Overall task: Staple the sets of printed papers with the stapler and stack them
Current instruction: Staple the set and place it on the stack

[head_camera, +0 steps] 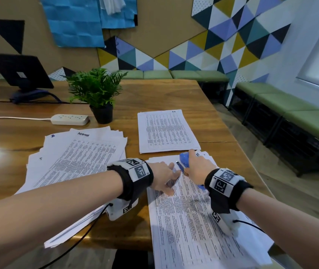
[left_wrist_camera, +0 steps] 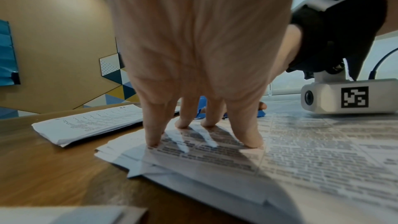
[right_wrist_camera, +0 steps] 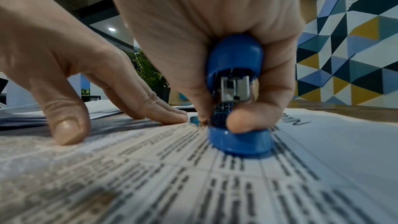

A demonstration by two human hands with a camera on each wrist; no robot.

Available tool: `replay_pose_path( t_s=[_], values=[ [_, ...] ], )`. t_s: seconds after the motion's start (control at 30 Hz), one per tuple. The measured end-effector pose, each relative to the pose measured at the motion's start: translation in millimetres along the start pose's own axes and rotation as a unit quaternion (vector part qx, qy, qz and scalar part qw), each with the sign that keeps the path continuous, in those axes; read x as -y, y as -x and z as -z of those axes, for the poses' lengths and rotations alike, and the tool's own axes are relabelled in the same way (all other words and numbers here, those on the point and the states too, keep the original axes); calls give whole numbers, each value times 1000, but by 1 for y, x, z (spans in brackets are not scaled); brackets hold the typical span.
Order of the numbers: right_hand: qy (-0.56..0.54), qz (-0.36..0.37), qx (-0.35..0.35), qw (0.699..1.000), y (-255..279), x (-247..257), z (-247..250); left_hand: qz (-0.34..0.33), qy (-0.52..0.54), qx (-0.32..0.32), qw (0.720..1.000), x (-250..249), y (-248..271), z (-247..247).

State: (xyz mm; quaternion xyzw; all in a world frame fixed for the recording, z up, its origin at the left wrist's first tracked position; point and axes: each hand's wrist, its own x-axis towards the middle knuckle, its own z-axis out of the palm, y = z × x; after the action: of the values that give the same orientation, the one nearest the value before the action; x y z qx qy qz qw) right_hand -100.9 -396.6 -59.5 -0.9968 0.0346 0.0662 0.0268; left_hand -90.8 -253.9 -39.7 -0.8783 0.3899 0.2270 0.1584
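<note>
A set of printed papers point(head_camera: 193, 220) lies at the near right of the wooden table point(head_camera: 164, 98). My left hand point(head_camera: 164, 177) presses its straight fingertips point(left_wrist_camera: 252, 140) flat onto the top sheet point(left_wrist_camera: 312, 151) near its far left corner. My right hand point(head_camera: 195, 166) grips a blue stapler point(head_camera: 185, 159) that stands on the same sheet point(right_wrist_camera: 193, 185), thumb on its base point(right_wrist_camera: 243, 142) and fingers over its top. The stapler point(left_wrist_camera: 201, 106) shows only partly behind my left fingers. A neat stack of papers point(head_camera: 167, 131) lies farther back, and a loose fanned pile point(head_camera: 73, 162) lies at the left.
A potted plant point(head_camera: 98, 94) and a white power strip point(head_camera: 69, 119) stand behind the left pile. A dark monitor point(head_camera: 20, 72) is at the far left. Green benches point(head_camera: 290, 109) run along the patterned wall to the right of the table's edge.
</note>
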Motion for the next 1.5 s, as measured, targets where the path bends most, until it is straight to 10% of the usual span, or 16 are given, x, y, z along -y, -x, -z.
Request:
replay_pose_path(
  t_s=[1.3, 1.5],
  values=[
    [-125, 7, 23, 992, -29, 0, 23, -9, 38, -24, 999, 6, -3, -3],
    [-114, 52, 17, 992, 0, -22, 25, 18, 156, -174, 972, 16, 2, 4]
  ],
)
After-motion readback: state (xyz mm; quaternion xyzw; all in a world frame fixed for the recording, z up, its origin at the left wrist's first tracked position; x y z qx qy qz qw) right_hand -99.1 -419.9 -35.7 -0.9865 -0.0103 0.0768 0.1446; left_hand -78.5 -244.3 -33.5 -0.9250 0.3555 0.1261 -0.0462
